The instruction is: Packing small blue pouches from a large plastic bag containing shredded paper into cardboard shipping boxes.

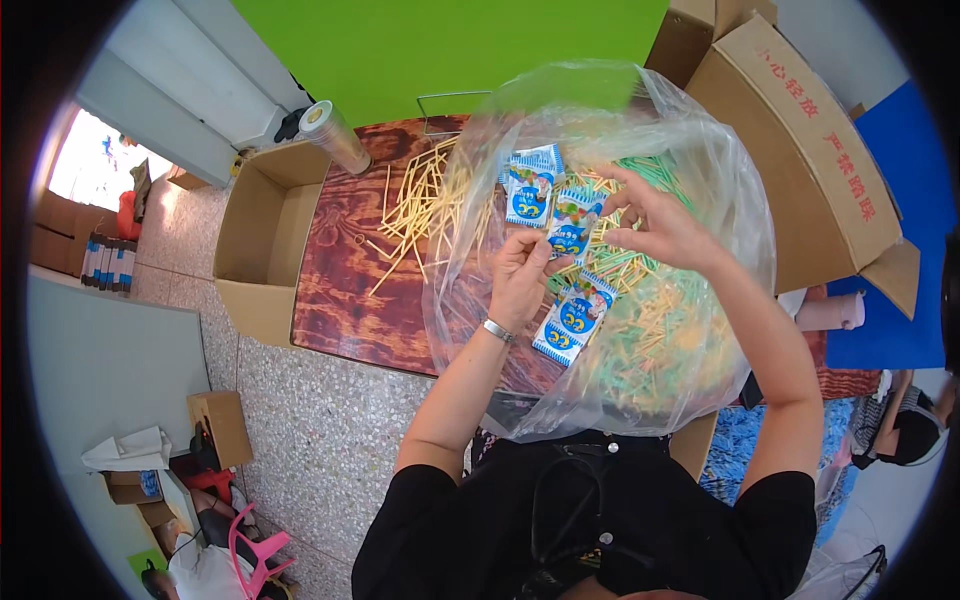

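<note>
My left hand [520, 278], a metal band at its wrist, pinches the lower edge of a blue and white snack packet [574, 222] between thumb and fingers. On the other side of that packet is my right hand [655, 222], its fingers curved and apart, with nothing visible in them. Beyond the left hand, more blue and white packets [530, 190] overlap one another. Nearer to me lies another packet group [574, 318]. All of them rest in a large clear plastic bag [735, 190], over thin yellow and green sticks [660, 340].
Loose yellow sticks [420, 205] spread over the red-brown wood-patterned table [345, 300]. A cardboard box [265, 240] stands at its left, beside a roll of clear film [335, 135]. A large open carton [790, 150] rises at the right. Other people sit at both lower sides.
</note>
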Available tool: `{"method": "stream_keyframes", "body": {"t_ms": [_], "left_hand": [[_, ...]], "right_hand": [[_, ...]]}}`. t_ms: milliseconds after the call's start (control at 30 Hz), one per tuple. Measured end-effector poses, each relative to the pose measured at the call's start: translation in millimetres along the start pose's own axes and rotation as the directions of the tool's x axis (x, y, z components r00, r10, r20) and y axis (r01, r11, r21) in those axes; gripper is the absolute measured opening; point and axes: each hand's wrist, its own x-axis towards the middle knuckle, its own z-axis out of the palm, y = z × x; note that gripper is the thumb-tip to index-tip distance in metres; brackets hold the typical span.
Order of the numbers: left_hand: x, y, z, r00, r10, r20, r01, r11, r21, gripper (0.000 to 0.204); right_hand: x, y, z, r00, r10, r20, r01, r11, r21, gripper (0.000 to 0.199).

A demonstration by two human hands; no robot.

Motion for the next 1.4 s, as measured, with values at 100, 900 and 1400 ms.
{"method": "stream_keyframes", "body": {"t_ms": [100,900,1400], "left_hand": [[2.5,-0.8,-3.8,1.0,0.004,-0.023,-0.006,0.997,-0.08,0.01],[61.9,-5.3,-62.2,0.956,0.263,0.129,-0.102,-0.115,0.988,0.045],[-32.6,9.3,7.6,0.935,0.045,0.353,-0.354,0.008,0.935,0.022]], "right_hand": [[10.2,9.0,20.9,0.986,-0.153,-0.067,0.136,0.968,-0.21,0.042],[4.7,66.3,68.4,0.962,0.213,0.172,-0.062,0.78,-0.622,0.031],[-43.2,58.0,66.9,0.972,-0.222,-0.083,0.139,0.819,-0.557,0.013]]}}
